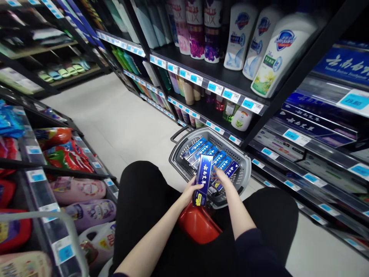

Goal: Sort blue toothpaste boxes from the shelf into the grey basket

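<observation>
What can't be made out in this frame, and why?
Head view:
Left hand: some fingertips, behind the held box.
Right hand: whether it touches that box; too blurred.
Basket: most of its floor, under the other boxes.
Grey bar: its ends, cut off by the left and bottom edges.

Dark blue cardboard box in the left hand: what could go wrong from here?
1. The left hand grips the dark blue cardboard box below its middle, so it might tip.
2. Dropped, it could disturb the row of blue cardboard boxes in the grey plastic basket.
</observation>
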